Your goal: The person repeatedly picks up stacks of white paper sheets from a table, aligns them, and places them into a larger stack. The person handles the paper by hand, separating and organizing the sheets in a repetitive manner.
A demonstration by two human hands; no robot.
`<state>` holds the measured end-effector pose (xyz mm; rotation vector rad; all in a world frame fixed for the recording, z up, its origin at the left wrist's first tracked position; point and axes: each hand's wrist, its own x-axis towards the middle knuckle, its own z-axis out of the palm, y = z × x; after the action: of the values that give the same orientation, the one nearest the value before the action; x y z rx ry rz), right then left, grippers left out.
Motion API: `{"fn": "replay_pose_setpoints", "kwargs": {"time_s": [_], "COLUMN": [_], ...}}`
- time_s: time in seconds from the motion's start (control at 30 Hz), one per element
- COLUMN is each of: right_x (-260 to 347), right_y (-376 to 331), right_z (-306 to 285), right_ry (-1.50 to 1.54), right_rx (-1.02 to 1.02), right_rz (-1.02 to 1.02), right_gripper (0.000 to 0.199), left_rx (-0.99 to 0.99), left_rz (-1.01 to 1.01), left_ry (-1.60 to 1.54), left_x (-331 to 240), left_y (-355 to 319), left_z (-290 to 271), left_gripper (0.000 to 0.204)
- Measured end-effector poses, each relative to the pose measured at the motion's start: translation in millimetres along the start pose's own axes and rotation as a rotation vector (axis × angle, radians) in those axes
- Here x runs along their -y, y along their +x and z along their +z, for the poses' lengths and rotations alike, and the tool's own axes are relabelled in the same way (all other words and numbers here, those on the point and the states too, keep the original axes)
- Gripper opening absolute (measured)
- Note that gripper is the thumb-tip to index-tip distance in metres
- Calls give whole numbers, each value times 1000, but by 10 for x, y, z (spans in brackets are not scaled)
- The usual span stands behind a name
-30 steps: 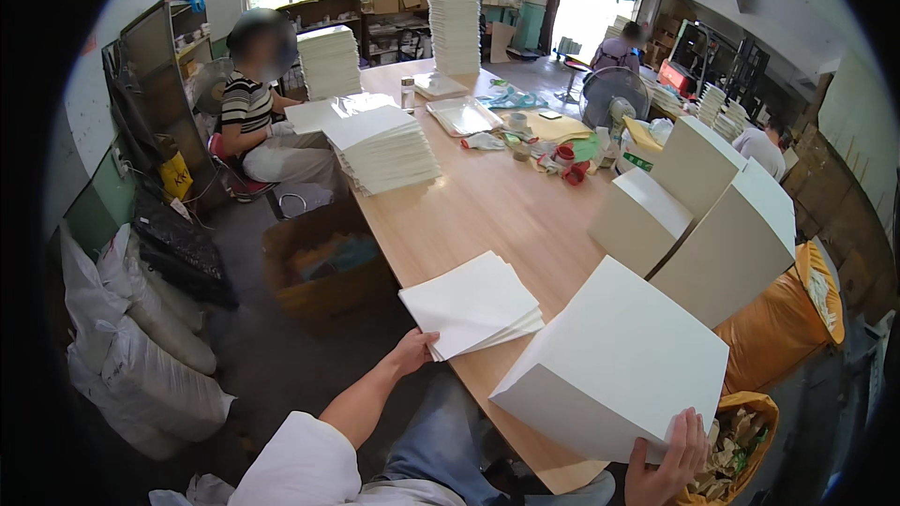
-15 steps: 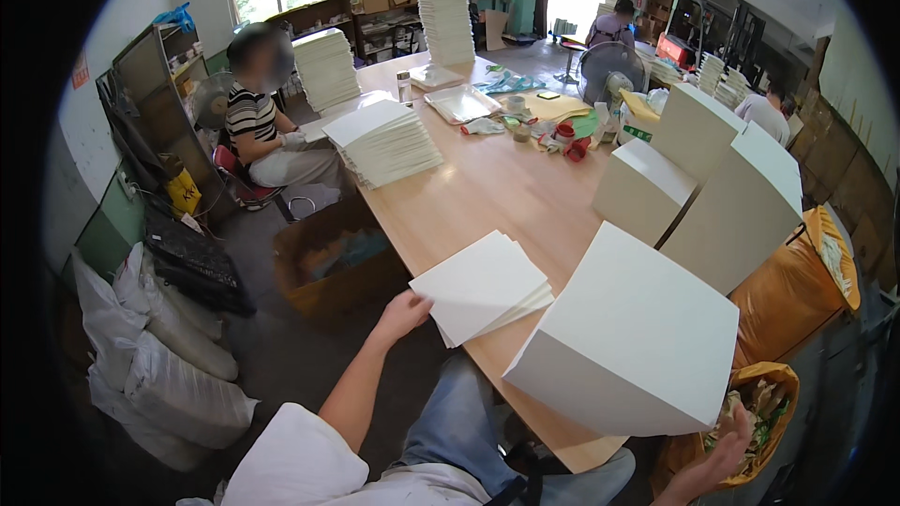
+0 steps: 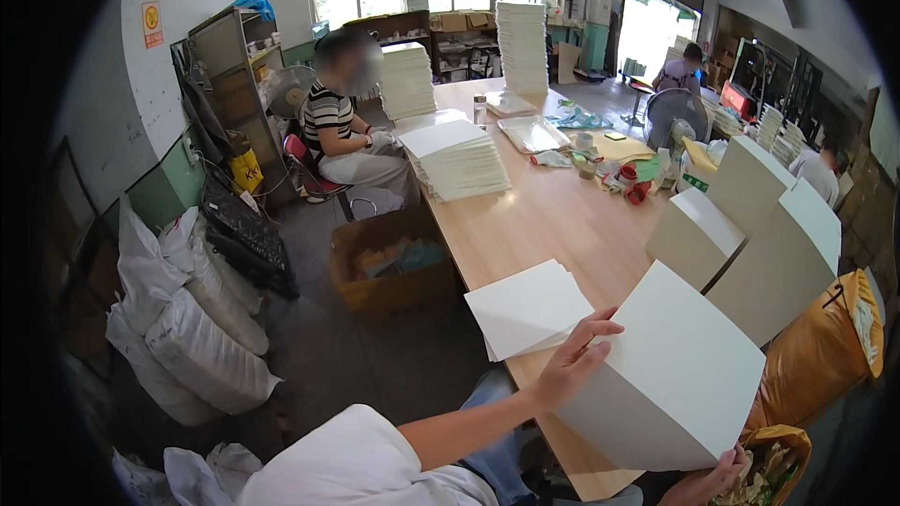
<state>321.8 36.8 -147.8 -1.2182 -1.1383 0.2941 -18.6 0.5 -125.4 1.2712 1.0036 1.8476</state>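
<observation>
A tall block of stacked white sheets (image 3: 684,365) stands on the near right part of the table. My left hand (image 3: 577,361) reaches across to its left edge, fingers stretched out and touching it near the top. At the block's near right corner my right hand (image 3: 712,483) has its fingers closed round the edge of the top sheets; part of that hand is hidden below the corner. Left of the block, a thin, slightly fanned pile of white sheets (image 3: 520,309) lies at the table's edge, partly overhanging it.
Further white stacks stand behind the block (image 3: 783,253) and along the wooden table (image 3: 553,225). A co-worker (image 3: 342,122) sits at the far left. Tape rolls and a white tray (image 3: 532,134) lie farther back. A cardboard box (image 3: 389,286) and white sacks (image 3: 202,347) are on the floor.
My left hand has left the thin pile and moved right to the block. My right hand has closed in on the block's near corner. The view has turned left.
</observation>
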Motion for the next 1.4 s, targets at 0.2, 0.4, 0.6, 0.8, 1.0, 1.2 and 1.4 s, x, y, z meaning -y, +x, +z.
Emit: {"fn": "replay_pose_setpoints", "kwargs": {"time_s": [0.2, 0.4, 0.6, 0.8, 1.0, 1.2, 1.4], "right_x": [-102, 75, 761, 1453, 1418, 1387, 1584], "right_y": [-45, 66, 208, 826, 423, 542, 590], "right_z": [-74, -109, -524, -453, 274, 190, 185], "right_ry": [-27, 15, -337, -656, -57, 87, 534], "right_rx": [32, 113, 414, 780, 272, 348, 283], "right_rz": [-12, 12, 155, 350, -96, 89, 467], "right_gripper": [49, 48, 34, 32, 46, 43, 39], "left_rx": [17, 789, 792, 766, 826, 892, 974], "left_rz": [518, 522, 487, 442, 363, 325, 266], "left_ry": [397, 591, 530, 353, 385, 414, 397], "left_x": [-792, -537, -368, -363, -519, -651, -685], "left_y": [525, 996, 964, 970, 1031, 1026, 1071], "left_z": [194, 1016, 1034, 1027, 957, 977, 929], "left_gripper": [37, 11, 10, 10, 14, 35, 57]}}
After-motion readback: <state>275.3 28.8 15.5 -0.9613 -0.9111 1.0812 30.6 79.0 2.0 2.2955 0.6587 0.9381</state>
